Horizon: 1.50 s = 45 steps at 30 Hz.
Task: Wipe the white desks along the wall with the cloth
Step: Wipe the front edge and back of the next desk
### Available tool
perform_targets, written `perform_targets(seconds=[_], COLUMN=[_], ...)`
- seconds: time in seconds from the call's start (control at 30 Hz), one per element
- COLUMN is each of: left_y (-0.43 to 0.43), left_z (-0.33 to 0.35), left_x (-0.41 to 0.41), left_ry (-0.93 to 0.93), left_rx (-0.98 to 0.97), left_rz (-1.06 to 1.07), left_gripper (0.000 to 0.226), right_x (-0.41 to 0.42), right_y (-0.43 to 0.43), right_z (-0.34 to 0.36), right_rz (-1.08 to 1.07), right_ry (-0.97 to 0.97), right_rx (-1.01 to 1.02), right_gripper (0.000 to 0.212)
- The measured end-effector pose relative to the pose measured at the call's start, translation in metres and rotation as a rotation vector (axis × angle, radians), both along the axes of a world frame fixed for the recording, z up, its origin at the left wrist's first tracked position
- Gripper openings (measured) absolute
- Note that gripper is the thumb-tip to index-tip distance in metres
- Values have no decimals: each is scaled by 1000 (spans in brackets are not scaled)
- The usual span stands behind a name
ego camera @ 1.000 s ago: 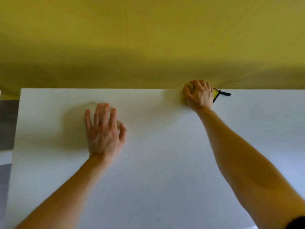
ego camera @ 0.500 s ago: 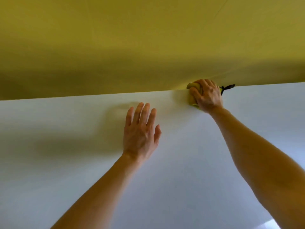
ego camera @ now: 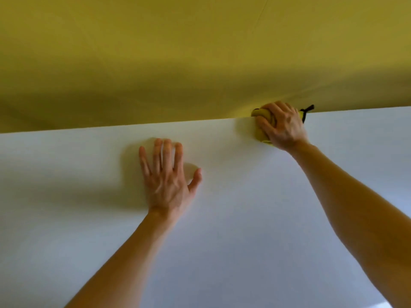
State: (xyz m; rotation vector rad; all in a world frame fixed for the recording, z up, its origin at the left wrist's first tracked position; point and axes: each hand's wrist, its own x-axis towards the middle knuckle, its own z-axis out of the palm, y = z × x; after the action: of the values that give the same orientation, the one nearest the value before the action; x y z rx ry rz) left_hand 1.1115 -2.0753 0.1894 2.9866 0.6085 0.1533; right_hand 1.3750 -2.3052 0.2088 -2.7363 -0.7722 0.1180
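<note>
- Since the picture a second ago, the table's left end has gone out of view, and the left hand [ego camera: 168, 181] now lies nearer the middle of the picture; the right hand [ego camera: 280, 124] is again at the far edge, as before.
- Left hand: flat, palm down on the white table [ego camera: 222, 252], fingers spread wide and pointing away from the person, thumb out to its right. It holds nothing. A soft shadow lies on the table to its left.
- Right hand: well to the right of the left hand and farther from the person, curled tightly around a bunched yellow cloth [ego camera: 261, 126].
- Cloth: it shows mostly at the thumb side of the right hand, pressed on the table right where the far edge meets the yellow wall [ego camera: 200, 52]. A dark tag [ego camera: 308, 108] sticks out past the hand's other side.
- Both bare forearms reach from the near side of the table toward the wall.
</note>
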Motion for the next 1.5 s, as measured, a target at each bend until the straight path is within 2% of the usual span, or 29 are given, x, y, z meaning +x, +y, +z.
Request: perform_targets(seconds=[0.07, 0.17, 0.33, 0.4, 0.47, 0.53, 0.63, 0.73, 0.77, 0.9, 1.0, 1.07, 1.2, 1.3, 1.4, 1.5], left_y=[-3, -19, -37, -36, -36, -39, -38, -38, -38, -36, -38, -38, -39, -39, -39, -38], left_z=[4, 9, 6, 5, 6, 7, 6, 3, 3, 1, 2, 3, 3, 3, 2, 0], left_x=[2, 13, 22, 24, 26, 27, 27, 26, 26, 25, 25, 26, 27, 27, 27, 26], left_ry=[-26, -36, -83, -91, -89, -101, -115, -104, -105, -100, -104, -114, -130, -125, -129, -140], left_rx=[1, -7, -37, -36, -41, -53, -66, -57, -51, -12, -15, -33, -44, -41, -27, 10], left_rz=[-26, -71, -4, 2, 5, 9, 11, 25, 22, 15, 14, 16, 11, 16, 9, 3], left_gripper=[75, 74, 63, 62, 64, 65, 64, 65, 64, 61, 62, 64, 64, 64, 64, 62], right_x=[10, -9, -61, -54, -32, -3, 24, 8, -5, -62, -52, -20, 36, 28, -25, -68], right_y=[-21, 12, 116, 115, 79, 26, -35, -12, 12, 117, 103, 46, -77, -52, 44, 111], right_z=[0, 0, -7, -9, -9, -9, -9, -14, -13, -11, -10, -13, -9, -14, -14, -10], right_rz=[-119, -215, 195, 292, 311, 203, -70, -296, -266, 110, 209, 135, -205, -354, -148, 95], right_ry=[-2, -10, 15, 52, 88, 38, -33, -94, -101, 15, 40, -16, -69, -126, -144, -35], right_rx=[-28, -39, 19, 89, 109, 89, 34, -16, 4, 98, 124, 107, 27, -33, 64, 133], right_gripper=[41, 41, 41, 44, 44, 41, 39, 32, 31, 36, 39, 38, 41, 33, 25, 31])
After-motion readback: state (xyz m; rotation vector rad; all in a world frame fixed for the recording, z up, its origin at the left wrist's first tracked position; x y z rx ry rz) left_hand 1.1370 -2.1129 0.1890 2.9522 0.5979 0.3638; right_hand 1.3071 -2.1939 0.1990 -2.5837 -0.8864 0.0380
